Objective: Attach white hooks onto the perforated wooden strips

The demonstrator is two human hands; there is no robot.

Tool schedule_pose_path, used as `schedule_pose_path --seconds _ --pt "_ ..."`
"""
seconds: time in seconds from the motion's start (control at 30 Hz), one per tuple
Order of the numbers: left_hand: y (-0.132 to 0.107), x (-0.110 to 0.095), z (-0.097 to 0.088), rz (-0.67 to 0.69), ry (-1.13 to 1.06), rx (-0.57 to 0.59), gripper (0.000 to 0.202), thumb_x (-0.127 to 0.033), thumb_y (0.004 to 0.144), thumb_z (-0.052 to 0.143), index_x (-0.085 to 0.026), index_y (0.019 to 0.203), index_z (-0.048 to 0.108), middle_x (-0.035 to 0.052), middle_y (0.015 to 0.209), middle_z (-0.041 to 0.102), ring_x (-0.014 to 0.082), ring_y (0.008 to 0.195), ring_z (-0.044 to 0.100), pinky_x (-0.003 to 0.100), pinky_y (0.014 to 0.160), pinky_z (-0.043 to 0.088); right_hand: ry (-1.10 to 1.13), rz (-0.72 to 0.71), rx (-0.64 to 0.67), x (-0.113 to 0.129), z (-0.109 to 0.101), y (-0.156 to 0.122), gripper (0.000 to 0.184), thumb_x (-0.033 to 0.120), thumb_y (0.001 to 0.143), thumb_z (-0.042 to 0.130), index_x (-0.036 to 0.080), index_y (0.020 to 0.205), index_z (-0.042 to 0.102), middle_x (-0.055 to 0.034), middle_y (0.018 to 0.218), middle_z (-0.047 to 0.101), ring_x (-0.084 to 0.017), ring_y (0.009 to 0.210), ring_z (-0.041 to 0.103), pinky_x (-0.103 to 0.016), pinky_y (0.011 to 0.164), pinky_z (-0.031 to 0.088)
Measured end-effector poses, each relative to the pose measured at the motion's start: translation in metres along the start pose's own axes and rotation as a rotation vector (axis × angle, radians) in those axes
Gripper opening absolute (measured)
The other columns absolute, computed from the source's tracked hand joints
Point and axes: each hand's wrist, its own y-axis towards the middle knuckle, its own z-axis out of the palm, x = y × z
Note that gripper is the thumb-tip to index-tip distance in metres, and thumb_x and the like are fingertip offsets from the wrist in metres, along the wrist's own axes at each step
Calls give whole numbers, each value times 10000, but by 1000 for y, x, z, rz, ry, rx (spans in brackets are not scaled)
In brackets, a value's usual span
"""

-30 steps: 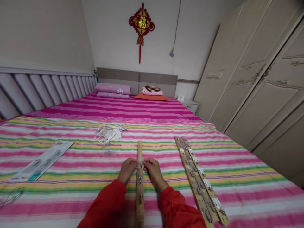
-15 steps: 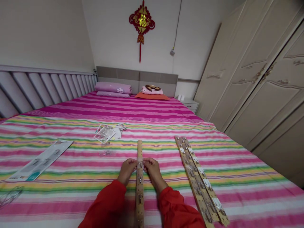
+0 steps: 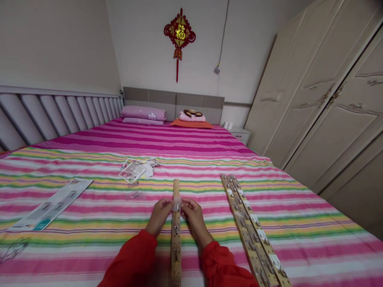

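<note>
I had both hands, left [image 3: 159,213] and right [image 3: 191,213], pinched on a clear clip [image 3: 177,206] over the wooden strip [image 3: 176,239] on the bed [image 3: 89,223]; pressing it down squarely seemed next.

A home bedroom is showing here: a wide bed [image 3: 191,139] wearing a striped sheet, pillows [image 3: 143,113] lying against a padded headboard [image 3: 173,97], a cream wardrobe [image 3: 323,87], and a red knot ornament [image 3: 179,34] hanging on the wall.

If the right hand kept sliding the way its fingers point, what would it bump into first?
The right hand points left, across the wooden strip. It would probably meet the left hand just beyond, since both pinch the same small clear piece.
</note>
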Motion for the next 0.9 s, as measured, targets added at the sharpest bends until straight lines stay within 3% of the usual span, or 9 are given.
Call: schedule_pose_path --seconds 0.3,0.9 --pt "6 18 -1 -69 -5 -26 226 -331 489 690 -166 567 558 -40 489 547 98 473 496 223 498 378 -19 16 -12 -12 -5 7 202 252 562 707 144 732 689 54 455 567 -73 388 432 -203 418 292" --pt "8 24 1 -88 -8 -76 215 -332 495 682 -167 559 560 -49 463 549 99 454 503 223 480 391 -76 -12 -3 -19 -6 8 248 273 570 706 147 781 737 66 444 504 -76 413 384 -215 426 278"
